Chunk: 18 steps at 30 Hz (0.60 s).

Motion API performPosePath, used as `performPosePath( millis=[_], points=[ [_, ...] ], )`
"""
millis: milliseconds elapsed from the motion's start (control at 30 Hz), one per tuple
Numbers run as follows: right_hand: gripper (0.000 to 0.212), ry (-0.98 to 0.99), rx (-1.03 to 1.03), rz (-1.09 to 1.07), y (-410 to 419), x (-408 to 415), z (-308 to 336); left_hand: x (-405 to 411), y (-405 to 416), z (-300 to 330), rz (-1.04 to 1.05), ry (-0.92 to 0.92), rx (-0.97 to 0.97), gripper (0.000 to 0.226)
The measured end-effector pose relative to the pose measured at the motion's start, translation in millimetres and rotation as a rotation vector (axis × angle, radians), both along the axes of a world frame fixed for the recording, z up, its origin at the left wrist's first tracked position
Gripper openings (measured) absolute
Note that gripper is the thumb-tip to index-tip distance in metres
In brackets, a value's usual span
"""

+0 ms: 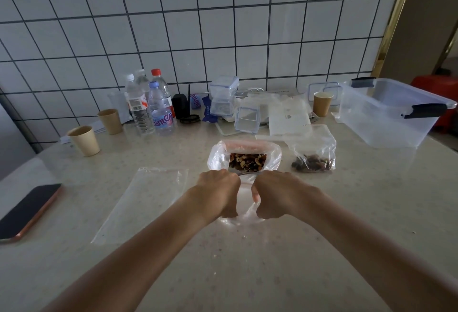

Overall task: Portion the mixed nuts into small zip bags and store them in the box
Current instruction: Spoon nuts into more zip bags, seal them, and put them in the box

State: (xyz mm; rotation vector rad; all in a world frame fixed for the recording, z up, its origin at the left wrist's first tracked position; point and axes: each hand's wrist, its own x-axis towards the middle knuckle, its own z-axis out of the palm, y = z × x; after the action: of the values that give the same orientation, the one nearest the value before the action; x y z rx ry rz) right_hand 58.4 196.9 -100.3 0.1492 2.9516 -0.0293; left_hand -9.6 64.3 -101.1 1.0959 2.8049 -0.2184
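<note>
The left hand (219,191) and right hand (280,194) were both curled tight on a small zip bag (244,209), holding it just in front of the big nut bag (244,155). The big bag sat open w/ mixed nuts (247,162) inside. One filled bag (313,157) lay right of it, an empty bag (146,200) to its left. The box (391,116) stood far right & behind. Prob. the step was opening the small bag; next, nuts would need scooping in.

Dim, flat daylight is coming from the right, leaving the forearms dull. Soft glare is lying on the table (322,212) and clear box (386,116). Wide-angle distortion is bending the wall tiles (173,27); edges are blurring slightly.
</note>
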Motion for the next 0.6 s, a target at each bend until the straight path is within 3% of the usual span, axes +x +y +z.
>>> performPosePath(
  millis=[100,300,400,600],
  points=[
    [0.034,-0.035,0.040,0.015,2.2,-2.7,-0.6,-1.6,0.5,-2.7,0.025,-0.030,-0.043,0.047],
    [0.031,-0.088,0.212,0.093,-1.6,-9.8,5.1,-1.1,5.5,-1.7,-0.013,0.085,-0.145,0.045],
    [0.022,-0.134,0.261,0.124,-2.7,-14.3,9.1,-3.4,8.1,0.6,-0.043,0.051,-0.111,0.044],
    [0.007,-0.155,0.085,0.125,8.5,-16.1,15.0,-17.9,0.1,2.7,-0.029,-0.135,0.074,0.028]
  ],
)
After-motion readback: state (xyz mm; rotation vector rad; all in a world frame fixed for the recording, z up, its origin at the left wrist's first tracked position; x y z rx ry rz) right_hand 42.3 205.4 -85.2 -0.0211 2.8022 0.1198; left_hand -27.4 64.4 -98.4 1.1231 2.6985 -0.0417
